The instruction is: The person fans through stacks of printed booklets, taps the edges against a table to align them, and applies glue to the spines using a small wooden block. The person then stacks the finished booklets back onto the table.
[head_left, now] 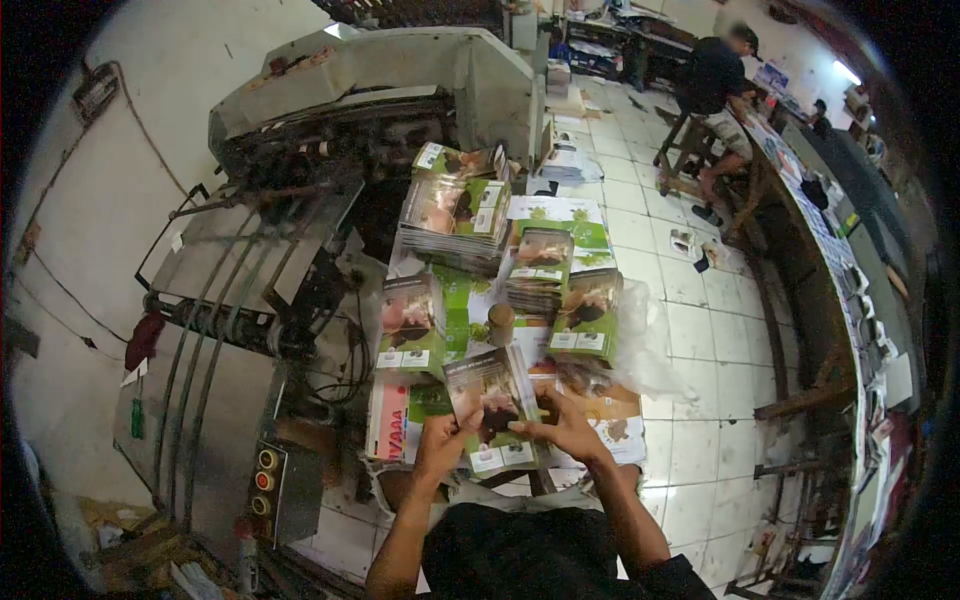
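1. Left hand [440,440] and right hand [565,425] pinch one bundle [490,400] of leaflets, each grip closed on a side edge, likely to keep the sheets aligned.
2. The bundle is held just right of the machine [300,200], with sorted stacks [455,215] beyond it.

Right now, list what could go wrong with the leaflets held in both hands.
1. The leaflet bundle is gripped only at its lower end by the left hand and right hand; sheets might fan out and slip.
2. The tall stack by the machine looks uneven and could slide.
3. A nudge could tip the small brown cylinder.
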Demonstrator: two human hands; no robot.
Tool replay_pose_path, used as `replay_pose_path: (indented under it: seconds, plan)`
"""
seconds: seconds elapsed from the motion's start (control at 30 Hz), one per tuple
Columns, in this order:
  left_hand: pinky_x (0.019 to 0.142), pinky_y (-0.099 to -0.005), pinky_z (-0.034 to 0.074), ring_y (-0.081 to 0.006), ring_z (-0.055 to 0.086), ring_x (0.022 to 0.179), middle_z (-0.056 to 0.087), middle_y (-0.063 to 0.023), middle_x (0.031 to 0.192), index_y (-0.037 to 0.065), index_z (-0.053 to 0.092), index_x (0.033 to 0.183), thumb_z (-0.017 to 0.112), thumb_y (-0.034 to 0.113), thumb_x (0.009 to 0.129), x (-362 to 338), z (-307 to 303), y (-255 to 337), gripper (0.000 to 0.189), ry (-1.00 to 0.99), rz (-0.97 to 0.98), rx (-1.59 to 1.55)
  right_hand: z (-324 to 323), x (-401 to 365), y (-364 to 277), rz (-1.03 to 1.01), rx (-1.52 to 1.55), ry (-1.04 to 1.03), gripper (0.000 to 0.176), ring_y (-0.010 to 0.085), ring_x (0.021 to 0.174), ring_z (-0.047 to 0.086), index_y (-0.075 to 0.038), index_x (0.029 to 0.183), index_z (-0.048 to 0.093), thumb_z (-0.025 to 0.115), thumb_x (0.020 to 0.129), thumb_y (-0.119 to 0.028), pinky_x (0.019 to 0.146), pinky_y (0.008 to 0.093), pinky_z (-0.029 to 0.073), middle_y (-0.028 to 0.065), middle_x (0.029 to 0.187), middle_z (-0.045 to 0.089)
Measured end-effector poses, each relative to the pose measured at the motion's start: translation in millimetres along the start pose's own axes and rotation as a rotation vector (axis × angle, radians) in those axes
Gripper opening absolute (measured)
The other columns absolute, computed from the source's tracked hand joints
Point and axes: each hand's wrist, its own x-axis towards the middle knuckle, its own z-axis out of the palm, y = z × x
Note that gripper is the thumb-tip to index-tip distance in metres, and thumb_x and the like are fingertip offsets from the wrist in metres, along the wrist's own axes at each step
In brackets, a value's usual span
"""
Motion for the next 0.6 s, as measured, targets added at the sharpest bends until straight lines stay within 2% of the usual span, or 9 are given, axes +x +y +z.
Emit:
replay_pose_path:
  seconds: [0.07, 0.17, 0.27, 0.33, 0.37, 0.43, 0.47, 0.53, 0.6]
  plan:
    - [0.057, -0.0245, 0.041, -0.0038, 0.050, 0.063, 0.061, 0.0042, 0.071, -0.004, 0.069, 0.087, 0.071, 0.033, 0.090, 0, 5, -13, 0.037, -0.080, -0.238, -0.321, -4, 14, 23, 0.177, -0.121, 0.007, 0.059, 0.0224, 0.100, 0.061, -0.002, 0.116, 0.058, 0.084, 0.073, -0.032, 0.089, 0.0344, 0.049, 0.0126, 0.104, 0.065]
    - [0.059, -0.0266, 0.043, -0.0066, 0.052, 0.064, 0.062, -0.0001, 0.071, -0.004, 0.069, 0.088, 0.071, 0.030, 0.089, -2, 7, 27, 0.033, 0.009, -0.235, -0.079, -2, 37, 71, 0.066, -0.360, 0.088, 0.058, 0.0238, 0.095, 0.064, -0.001, 0.115, 0.057, 0.083, 0.072, -0.030, 0.083, 0.0355, 0.052, 0.0154, 0.102, 0.066]
    - [0.060, -0.0323, 0.047, -0.0155, 0.057, 0.059, 0.063, -0.0090, 0.066, -0.004, 0.068, 0.087, 0.070, 0.024, 0.087, 1, 8, -10, 0.028, 0.026, -0.238, 0.116, 15, 23, 15, 0.098, -0.373, 0.073, 0.052, 0.0216, 0.085, 0.065, -0.001, 0.117, 0.054, 0.080, 0.076, -0.021, 0.075, 0.0331, 0.052, 0.0160, 0.100, 0.067]
    - [0.069, -0.0397, 0.049, -0.0270, 0.065, 0.076, 0.068, -0.0177, 0.086, -0.003, 0.066, 0.099, 0.064, 0.019, 0.090, -9, 6, 45, 0.024, 0.102, -0.098, 0.551, 21, 20, 18, 0.072, -0.497, 0.113, 0.055, 0.0251, 0.084, 0.066, 0.000, 0.117, 0.054, 0.081, 0.075, -0.023, 0.075, 0.0346, 0.052, 0.0188, 0.098, 0.067]
    - [0.069, -0.0397, 0.049, -0.0270, 0.065, 0.076, 0.068, -0.0177, 0.086, -0.003, 0.066, 0.099, 0.064, 0.019, 0.090, -10, 9, 56, 0.024, 0.098, -0.096, 0.551, 23, 19, 22, 0.027, -0.563, 0.173, 0.056, 0.0269, 0.083, 0.066, 0.000, 0.117, 0.054, 0.081, 0.074, -0.024, 0.075, 0.0357, 0.052, 0.0196, 0.098, 0.067]
    - [0.094, -0.0477, 0.044, -0.0387, 0.056, 0.115, 0.059, -0.0242, 0.126, 0.000, 0.056, 0.126, 0.056, 0.020, 0.095, -16, 17, 64, 0.037, 0.248, 0.297, 0.643, 25, 17, 22, -0.003, -0.632, 0.221, 0.056, 0.0288, 0.083, 0.066, 0.000, 0.117, 0.054, 0.081, 0.074, -0.025, 0.075, 0.0369, 0.052, 0.0205, 0.098, 0.067]
    - [0.094, -0.0477, 0.044, -0.0387, 0.056, 0.115, 0.059, -0.0242, 0.126, 0.000, 0.056, 0.126, 0.056, 0.020, 0.095, -13, 21, 64, 0.037, 0.250, 0.282, 0.642, 24, 18, 21, 0.010, -0.597, 0.215, 0.056, 0.0295, 0.084, 0.067, 0.000, 0.115, 0.055, 0.081, 0.073, -0.025, 0.075, 0.0375, 0.052, 0.0212, 0.097, 0.067]
    - [0.113, -0.0514, 0.026, -0.0399, 0.033, 0.138, 0.036, -0.0235, 0.149, 0.002, 0.037, 0.145, 0.051, 0.022, 0.097, -3, 27, 53, 0.054, 0.018, 0.489, 0.811, 24, 17, 25, 0.026, -0.569, 0.193, 0.055, 0.0301, 0.084, 0.067, 0.000, 0.114, 0.055, 0.081, 0.073, -0.025, 0.075, 0.0380, 0.052, 0.0220, 0.097, 0.067]
    - [0.118, -0.0525, 0.014, -0.0377, 0.027, 0.143, 0.030, -0.0227, 0.153, 0.002, 0.030, 0.149, 0.049, 0.028, 0.097, 1, 29, 17, 0.062, -0.057, 0.410, 0.789, 15, 24, 34, 0.011, -0.602, 0.149, 0.057, 0.0320, 0.086, 0.067, 0.000, 0.117, 0.055, 0.081, 0.072, -0.024, 0.076, 0.0384, 0.053, 0.0225, 0.094, 0.067]
